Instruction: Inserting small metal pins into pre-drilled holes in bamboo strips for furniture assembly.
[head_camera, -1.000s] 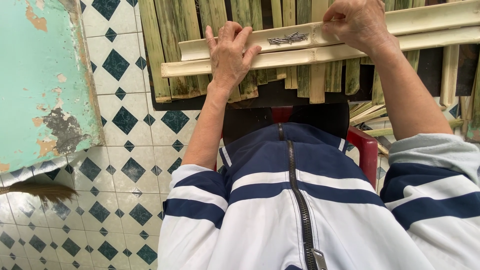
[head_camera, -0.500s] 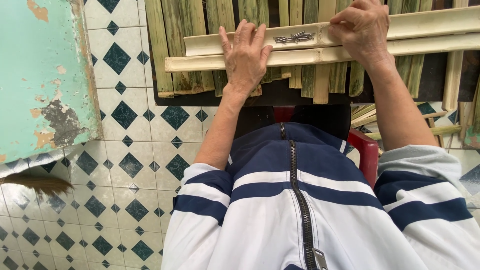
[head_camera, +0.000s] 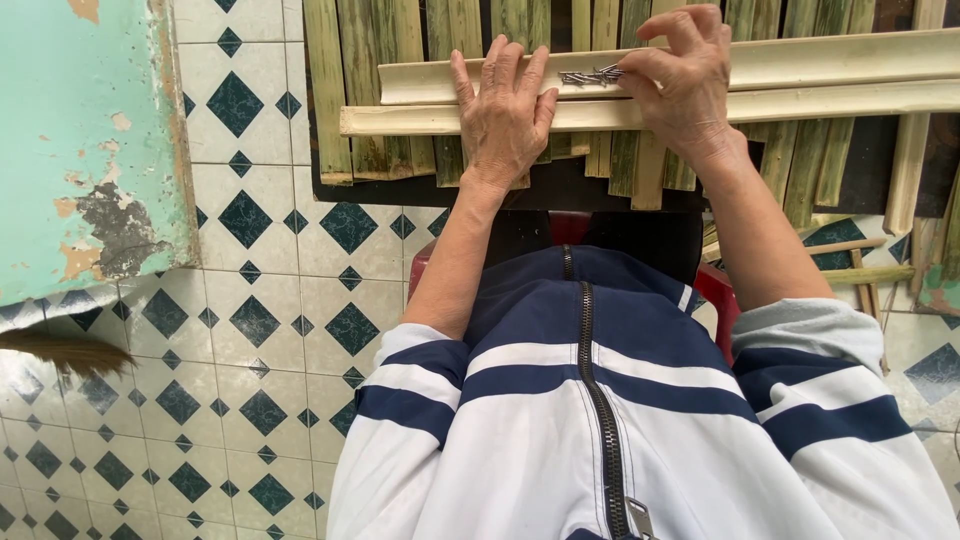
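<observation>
Pressing flat, fingers spread, left hand (head_camera: 505, 115) holds two pale battens (head_camera: 830, 82) across green slats (head_camera: 370, 90). Right hand (head_camera: 680, 85) pinches nails (head_camera: 592, 75) on upper batten. No nail visibly driven; fastening looks barely begun.

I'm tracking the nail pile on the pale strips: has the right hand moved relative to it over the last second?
Yes. The right hand has come left along the pale strips; its fingers now touch the nails, which have stayed put.

Home craft workspace: diamond-patterned tiled floor (head_camera: 250, 330), green bamboo slats (head_camera: 370, 90).
</observation>
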